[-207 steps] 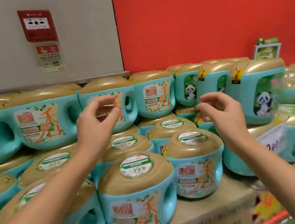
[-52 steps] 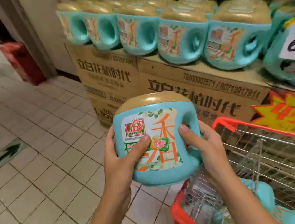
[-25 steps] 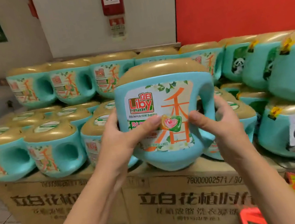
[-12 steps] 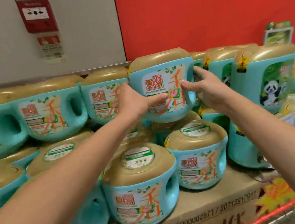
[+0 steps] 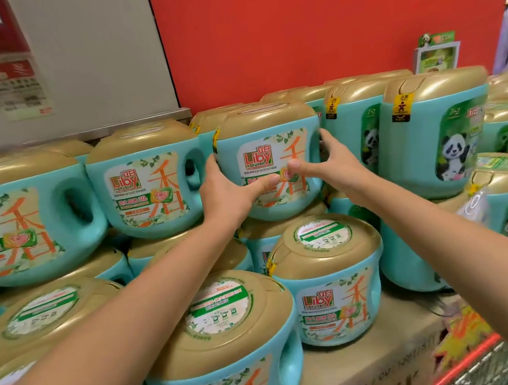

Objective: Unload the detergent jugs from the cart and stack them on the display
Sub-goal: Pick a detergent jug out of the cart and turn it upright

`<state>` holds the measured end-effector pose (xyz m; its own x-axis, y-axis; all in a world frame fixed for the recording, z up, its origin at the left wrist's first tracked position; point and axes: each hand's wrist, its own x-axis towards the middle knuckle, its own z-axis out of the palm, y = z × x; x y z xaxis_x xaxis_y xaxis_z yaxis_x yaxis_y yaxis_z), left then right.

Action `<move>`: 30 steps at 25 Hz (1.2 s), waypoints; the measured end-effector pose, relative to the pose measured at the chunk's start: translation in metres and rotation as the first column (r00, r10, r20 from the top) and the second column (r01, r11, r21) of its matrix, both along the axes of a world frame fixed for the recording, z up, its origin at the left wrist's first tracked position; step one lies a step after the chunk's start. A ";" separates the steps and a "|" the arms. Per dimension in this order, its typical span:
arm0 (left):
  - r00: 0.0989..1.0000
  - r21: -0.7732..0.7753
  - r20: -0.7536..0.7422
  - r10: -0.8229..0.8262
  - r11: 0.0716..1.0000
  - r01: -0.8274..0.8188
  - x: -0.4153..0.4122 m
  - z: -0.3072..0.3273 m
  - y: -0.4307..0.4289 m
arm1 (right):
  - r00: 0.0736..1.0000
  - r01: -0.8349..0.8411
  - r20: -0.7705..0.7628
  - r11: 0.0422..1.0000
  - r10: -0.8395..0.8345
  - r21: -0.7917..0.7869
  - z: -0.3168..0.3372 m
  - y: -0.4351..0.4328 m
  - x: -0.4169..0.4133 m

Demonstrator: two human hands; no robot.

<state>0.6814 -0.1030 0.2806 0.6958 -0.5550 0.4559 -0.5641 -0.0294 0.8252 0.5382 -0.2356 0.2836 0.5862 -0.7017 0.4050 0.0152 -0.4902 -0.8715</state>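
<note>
Fingers (image 5: 212,167) of the left hand (image 5: 226,193) curl round a teal plastic detergent jug with gold lid (image 5: 266,136), centre frame in the upper row (image 5: 150,182); right hand (image 5: 337,165) grips its right side.

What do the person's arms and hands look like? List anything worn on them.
Both the left arm and the right arm are bare as far up as the frame shows: no sleeves. The left hand and right hand wear no gloves, and no ring, watch or bracelet shows.
</note>
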 end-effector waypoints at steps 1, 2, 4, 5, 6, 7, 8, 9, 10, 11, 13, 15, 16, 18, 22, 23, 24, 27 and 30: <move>1.000 0.014 0.007 0.001 1.000 -0.001 0.001 -0.001 -0.001 | 0.999 0.036 0.005 0.999 -0.036 -0.033 -0.003 0.000 0.002; 1.000 0.041 0.017 0.011 0.999 -0.012 0.003 -0.002 -0.002 | 0.997 0.073 0.014 0.995 -0.072 -0.065 -0.007 0.000 0.004; 0.998 0.106 0.048 0.050 0.993 -0.055 0.006 -0.005 -0.002 | 0.989 0.143 0.048 0.986 -0.139 -0.087 -0.014 0.001 0.005; 0.996 0.126 0.060 0.063 0.989 -0.071 0.006 -0.005 -0.002 | 0.984 0.171 0.064 0.982 -0.166 -0.082 -0.017 0.003 0.006; 0.995 0.134 0.062 0.074 0.988 -0.082 0.006 -0.006 -0.001 | 0.980 0.192 0.067 0.978 -0.188 -0.075 -0.019 0.003 0.007; 0.995 0.133 0.058 0.083 0.987 -0.090 0.005 -0.006 -0.001 | 0.977 0.210 0.060 0.975 -0.206 -0.072 -0.020 0.004 0.007; 0.995 0.129 0.056 0.086 0.987 -0.092 0.004 -0.007 -0.001 | 0.974 0.225 0.047 0.972 -0.222 -0.072 -0.021 0.004 0.008; 0.995 0.123 0.053 0.080 0.989 -0.086 0.003 -0.007 0.001 | 0.971 0.237 0.035 0.969 -0.235 -0.071 -0.021 0.005 0.009; 0.997 0.120 0.045 0.063 0.990 -0.068 0.002 -0.007 0.002 | 0.969 0.247 0.023 0.967 -0.246 -0.067 -0.021 0.006 0.009; 0.999 0.130 0.030 0.038 0.991 -0.042 0.001 -0.006 0.005 | 0.967 0.253 0.013 0.965 -0.253 -0.062 -0.019 0.008 0.008; 0.999 0.198 -0.025 -0.022 0.980 0.026 0.001 0.002 0.010 | 0.964 0.265 -0.006 0.963 -0.266 -0.056 -0.016 0.014 0.004; 0.999 0.273 -0.054 -0.003 0.962 0.018 -0.002 0.016 0.017 | 0.953 0.300 -0.008 0.952 -0.301 -0.067 -0.013 0.023 -0.007; 0.998 0.268 -0.040 0.042 0.963 -0.030 -0.007 0.022 0.023 | 0.949 0.317 0.014 0.945 -0.316 -0.077 -0.014 0.030 -0.016; 0.993 0.126 0.079 0.085 0.987 -0.094 -0.027 0.030 0.038 | 0.942 0.325 0.119 0.942 -0.314 -0.088 -0.021 0.045 -0.040; 0.936 -0.120 0.185 -0.299 0.938 0.324 -0.091 0.034 0.074 | 0.930 0.268 0.285 0.959 -0.232 -0.092 -0.043 0.082 -0.106; 0.896 -0.122 0.175 -0.409 0.894 0.432 -0.109 0.033 0.081 | 0.926 0.262 0.301 0.961 -0.227 -0.084 -0.047 0.090 -0.124; 0.857 -0.112 0.168 -0.487 0.854 0.508 -0.126 0.029 0.084 | 0.921 0.269 0.308 0.961 -0.237 -0.067 -0.052 0.095 -0.143; 0.766 -0.046 0.102 -0.634 0.767 0.640 -0.187 -0.001 0.080 | 0.901 0.323 0.301 0.946 -0.313 0.015 -0.070 0.098 -0.207; 0.710 -0.012 -0.016 -0.704 0.710 0.704 -0.256 -0.047 0.065 | 0.874 0.389 0.284 0.918 -0.395 0.082 -0.092 0.092 -0.281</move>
<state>0.4259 -0.0379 0.2335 0.1126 -0.8851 0.4515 -0.4047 0.3742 0.8344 0.2574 -0.1439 0.1919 0.1205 -0.8598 0.4962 0.0779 -0.4901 -0.8682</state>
